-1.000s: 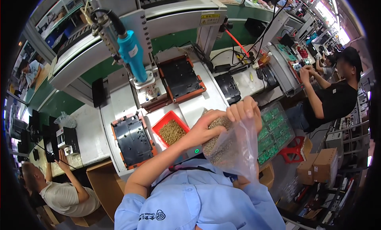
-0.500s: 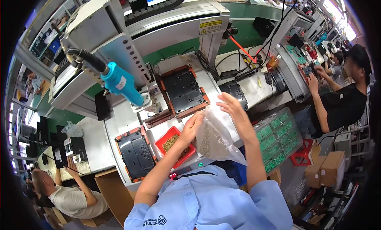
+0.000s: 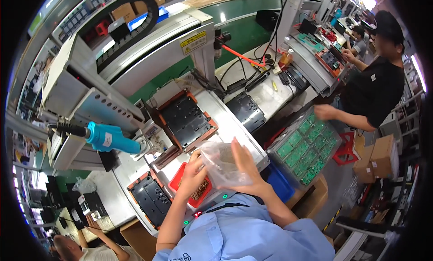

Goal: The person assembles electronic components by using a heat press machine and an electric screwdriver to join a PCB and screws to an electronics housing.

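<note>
The bag [image 3: 222,166] is thin, clear plastic, cloudy and creased. Through its upper part I can make out a greyish-brown mass, too blurred to pick out single bits. It is held up, gathered at its left edge and spreading wider toward the right. Down to its left, just beside it from where I stand, sits the tray [image 3: 177,177], red and open-topped, with small brass-coloured pieces [image 3: 201,190] lying loose inside.
</note>
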`<act>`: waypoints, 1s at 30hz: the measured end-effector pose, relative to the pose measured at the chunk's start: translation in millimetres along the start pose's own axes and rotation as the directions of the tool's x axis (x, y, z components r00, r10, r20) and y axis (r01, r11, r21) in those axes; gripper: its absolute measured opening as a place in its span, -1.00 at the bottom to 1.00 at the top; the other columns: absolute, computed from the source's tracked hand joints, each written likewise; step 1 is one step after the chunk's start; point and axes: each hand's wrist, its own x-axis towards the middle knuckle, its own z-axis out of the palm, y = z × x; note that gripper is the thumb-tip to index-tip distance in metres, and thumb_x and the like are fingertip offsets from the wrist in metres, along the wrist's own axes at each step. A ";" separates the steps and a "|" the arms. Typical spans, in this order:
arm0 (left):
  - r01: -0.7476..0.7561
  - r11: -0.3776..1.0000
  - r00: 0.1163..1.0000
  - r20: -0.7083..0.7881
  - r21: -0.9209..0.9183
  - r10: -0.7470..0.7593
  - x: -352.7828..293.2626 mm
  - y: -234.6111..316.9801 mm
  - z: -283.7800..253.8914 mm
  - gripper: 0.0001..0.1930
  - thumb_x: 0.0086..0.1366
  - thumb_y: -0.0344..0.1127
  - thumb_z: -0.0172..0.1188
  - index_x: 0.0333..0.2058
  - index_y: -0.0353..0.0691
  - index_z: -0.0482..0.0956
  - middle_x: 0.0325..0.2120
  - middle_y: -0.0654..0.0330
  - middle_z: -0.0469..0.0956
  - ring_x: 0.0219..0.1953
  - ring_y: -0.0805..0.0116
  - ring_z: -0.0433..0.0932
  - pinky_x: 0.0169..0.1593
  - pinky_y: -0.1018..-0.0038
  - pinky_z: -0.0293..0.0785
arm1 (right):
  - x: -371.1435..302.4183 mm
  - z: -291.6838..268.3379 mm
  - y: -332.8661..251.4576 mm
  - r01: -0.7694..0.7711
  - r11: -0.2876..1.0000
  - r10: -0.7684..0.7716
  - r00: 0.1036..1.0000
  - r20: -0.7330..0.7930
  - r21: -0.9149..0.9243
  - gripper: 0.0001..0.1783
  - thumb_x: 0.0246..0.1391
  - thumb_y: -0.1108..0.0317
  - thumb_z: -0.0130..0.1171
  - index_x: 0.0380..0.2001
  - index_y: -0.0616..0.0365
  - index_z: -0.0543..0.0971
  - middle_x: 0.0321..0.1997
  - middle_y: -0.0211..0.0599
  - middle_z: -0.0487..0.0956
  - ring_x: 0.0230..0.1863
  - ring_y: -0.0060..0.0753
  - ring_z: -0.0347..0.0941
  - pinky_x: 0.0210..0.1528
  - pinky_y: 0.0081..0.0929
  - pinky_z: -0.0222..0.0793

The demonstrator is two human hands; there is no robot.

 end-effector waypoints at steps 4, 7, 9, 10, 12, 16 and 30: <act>-0.177 0.964 0.983 0.083 0.196 0.164 10.7 22.2 5.0 -0.70 0.09 -0.46 0.16 -0.16 -0.18 0.62 -0.24 0.13 0.59 -0.02 0.11 0.42 0.10 0.29 0.26 | 21.7 18.7 13.5 0.083 0.997 -0.083 0.996 -0.015 -0.004 -0.03 -0.12 0.05 0.24 0.30 0.21 0.06 0.36 -0.03 0.14 0.42 -0.05 -0.04 0.41 -0.09 -0.19; -0.239 0.938 0.971 0.091 0.251 0.223 11.4 22.0 4.7 -0.71 0.05 -0.48 0.19 -0.19 -0.19 0.61 -0.27 0.11 0.57 -0.13 0.08 0.47 0.02 0.27 0.31 | 25.5 20.1 30.8 0.207 0.977 -0.211 0.973 0.089 0.049 -0.14 -0.12 0.10 0.25 0.26 0.09 0.18 0.30 -0.21 0.27 0.40 -0.10 0.02 0.41 -0.09 -0.19; -0.207 0.925 0.978 0.099 0.320 0.185 9.8 31.4 4.1 -0.70 0.04 -0.51 0.18 -0.19 -0.20 0.59 -0.29 0.08 0.55 -0.17 0.05 0.49 -0.06 0.28 0.37 | 26.9 20.8 31.1 0.238 0.967 -0.240 0.971 0.012 0.091 -0.26 -0.15 0.16 0.27 0.16 0.06 0.31 0.22 -0.25 0.37 0.35 -0.16 0.13 0.41 -0.08 -0.16; -0.271 0.897 0.962 0.126 0.350 0.241 8.5 28.6 2.1 -0.70 0.07 -0.53 0.17 -0.15 -0.27 0.54 -0.31 0.07 0.55 -0.20 0.15 0.52 -0.12 0.34 0.40 | 26.3 21.2 32.7 0.241 0.964 -0.246 0.969 0.027 0.113 -0.27 -0.16 0.19 0.28 0.15 0.07 0.32 0.21 -0.25 0.39 0.33 -0.17 0.17 0.40 -0.06 -0.14; -0.059 0.969 0.995 0.089 0.241 0.039 -1.0 38.0 1.1 -0.70 0.12 -0.53 0.16 -0.12 -0.30 0.52 -0.27 0.09 0.56 -0.16 0.23 0.53 -0.10 0.37 0.41 | 25.1 17.3 32.2 0.185 0.972 -0.192 0.981 0.036 0.143 -0.37 -0.18 0.26 0.30 0.05 0.11 0.41 0.12 -0.21 0.47 0.26 -0.19 0.28 0.39 -0.04 -0.06; 0.177 0.983 0.981 -0.065 -0.055 -0.180 -32.8 30.8 9.9 -0.62 0.27 -0.55 0.09 0.08 -0.35 0.39 -0.05 0.12 0.50 0.00 0.39 0.47 0.08 0.48 0.39 | 25.2 17.7 34.7 0.126 0.940 -0.135 0.991 0.006 0.316 -0.43 -0.18 0.27 0.30 -0.01 0.15 0.50 0.04 -0.24 0.54 0.18 -0.19 0.38 0.38 -0.05 -0.03; 0.170 0.879 0.982 -0.008 0.446 -0.186 -5.2 -3.0 20.0 -0.32 0.09 -0.28 0.31 0.19 -0.19 0.26 0.13 -0.25 0.25 0.10 -0.13 0.38 0.13 0.07 0.34 | 6.2 -19.8 85.9 -0.084 0.371 0.466 0.878 -0.107 0.925 -0.80 0.01 0.28 0.21 -0.33 0.15 0.52 -0.35 -0.37 0.54 -0.33 -0.49 0.45 -0.24 -0.52 0.36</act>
